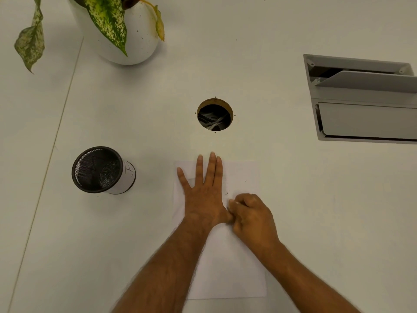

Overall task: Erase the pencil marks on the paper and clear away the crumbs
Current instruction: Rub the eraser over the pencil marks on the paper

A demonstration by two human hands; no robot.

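A white sheet of paper [237,267] lies on the white table in front of me. My left hand [203,193] rests flat on its upper left part, fingers spread. My right hand [252,215] is curled beside the left thumb, its fingertips pinched and pressed on the paper; a small pale thing, probably an eraser, barely shows at the fingertips. A few small dark crumbs or faint marks [226,193] lie on the paper just above the right hand, and another speck [245,181] lies farther right.
A black mesh cup [99,169] with a white label stands left of the paper. A round cable hole [215,114] lies beyond the paper. A grey hatch [363,100] is set in the table at right. A white plant pot [126,30] stands at the back left.
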